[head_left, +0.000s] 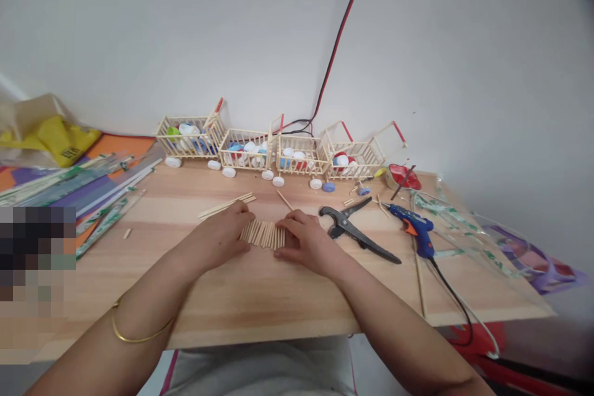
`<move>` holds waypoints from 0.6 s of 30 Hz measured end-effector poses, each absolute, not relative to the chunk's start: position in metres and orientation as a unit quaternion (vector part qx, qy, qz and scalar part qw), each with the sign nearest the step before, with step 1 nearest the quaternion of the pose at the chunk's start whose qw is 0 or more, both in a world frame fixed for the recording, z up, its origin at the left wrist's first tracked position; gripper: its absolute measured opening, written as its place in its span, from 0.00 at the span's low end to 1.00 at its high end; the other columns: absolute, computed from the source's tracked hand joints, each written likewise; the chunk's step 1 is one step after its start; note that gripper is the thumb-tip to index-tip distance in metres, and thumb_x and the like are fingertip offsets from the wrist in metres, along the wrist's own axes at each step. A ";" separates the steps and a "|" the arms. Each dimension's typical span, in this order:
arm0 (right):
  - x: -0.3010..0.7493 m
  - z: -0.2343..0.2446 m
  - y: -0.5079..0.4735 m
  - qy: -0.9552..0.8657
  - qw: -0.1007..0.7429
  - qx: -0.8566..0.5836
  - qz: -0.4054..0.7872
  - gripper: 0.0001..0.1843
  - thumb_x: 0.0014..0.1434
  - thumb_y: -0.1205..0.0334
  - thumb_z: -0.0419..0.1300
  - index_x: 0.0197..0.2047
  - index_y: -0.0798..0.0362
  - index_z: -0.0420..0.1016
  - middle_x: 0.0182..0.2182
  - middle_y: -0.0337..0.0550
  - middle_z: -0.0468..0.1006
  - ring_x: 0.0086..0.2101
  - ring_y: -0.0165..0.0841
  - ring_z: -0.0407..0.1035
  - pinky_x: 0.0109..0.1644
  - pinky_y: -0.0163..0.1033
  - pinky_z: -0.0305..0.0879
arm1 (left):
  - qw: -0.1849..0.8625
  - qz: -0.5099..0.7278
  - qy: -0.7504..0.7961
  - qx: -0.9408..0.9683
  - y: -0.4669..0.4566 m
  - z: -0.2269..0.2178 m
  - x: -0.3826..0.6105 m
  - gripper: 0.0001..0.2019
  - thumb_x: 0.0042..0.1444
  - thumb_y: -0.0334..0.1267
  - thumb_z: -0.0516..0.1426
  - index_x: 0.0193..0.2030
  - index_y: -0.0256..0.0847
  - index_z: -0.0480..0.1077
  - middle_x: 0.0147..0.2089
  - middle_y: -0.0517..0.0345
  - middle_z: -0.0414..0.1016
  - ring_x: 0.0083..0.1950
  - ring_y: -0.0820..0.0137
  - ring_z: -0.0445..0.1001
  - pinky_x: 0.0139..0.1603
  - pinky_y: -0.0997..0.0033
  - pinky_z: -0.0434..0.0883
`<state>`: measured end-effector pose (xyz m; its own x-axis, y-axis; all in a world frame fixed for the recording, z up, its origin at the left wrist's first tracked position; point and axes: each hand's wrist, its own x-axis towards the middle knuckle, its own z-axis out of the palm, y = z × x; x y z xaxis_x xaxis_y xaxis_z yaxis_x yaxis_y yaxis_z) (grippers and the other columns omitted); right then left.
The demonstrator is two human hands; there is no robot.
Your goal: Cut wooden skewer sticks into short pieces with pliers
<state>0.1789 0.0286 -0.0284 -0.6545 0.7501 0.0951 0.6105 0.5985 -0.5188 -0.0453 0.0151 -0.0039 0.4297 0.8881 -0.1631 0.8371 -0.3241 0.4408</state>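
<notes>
- From my seat, the left hand [226, 233] and the right hand [302, 241] lie palm down on the wooden table [260, 297], one at each end of a row of short sticks [263, 234].
- The row sits in the middle of the table, just in front of the person, and runs left to right between the two hands.
- Each stick's long axis points away from the person toward the wall. The sticks at the left end lean a little, so the row fans slightly.
- Neither hand clasps anything. The fingers are loosely spread and rest on the outer sticks, touching the row from both sides.
- A gold bangle [134, 335] circles the left wrist.
- A few long sticks [226, 205] lie just beyond the left hand, running left to right and angled slightly toward the wall.
- Black-handled cutters [355, 231] lie just to the right of the right hand, and a blue glue gun [416, 230] lies farther right.
- Four stick carts [283, 151] holding bottle caps stand in a line against the wall.
</notes>
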 end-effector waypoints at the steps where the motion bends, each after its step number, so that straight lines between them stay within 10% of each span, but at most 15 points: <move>1: 0.178 -0.029 0.029 -0.880 0.155 -0.387 0.227 0.26 0.48 0.54 0.66 0.49 0.52 0.68 0.44 0.46 0.68 0.44 0.36 0.64 0.49 0.44 0.55 | 0.238 0.055 0.531 0.811 0.015 -0.003 -0.044 0.11 0.47 0.30 0.54 0.39 0.40 0.68 0.45 0.52 0.66 0.42 0.65 0.70 0.42 0.67 0.65; 18: 0.179 -0.027 0.030 -0.879 0.157 -0.388 0.230 0.23 0.48 0.53 0.66 0.46 0.52 0.69 0.42 0.46 0.69 0.43 0.37 0.64 0.47 0.44 0.54 | 0.225 0.065 0.522 0.820 0.018 -0.008 -0.045 0.09 0.47 0.33 0.56 0.37 0.39 0.68 0.41 0.52 0.66 0.44 0.64 0.68 0.43 0.66 0.64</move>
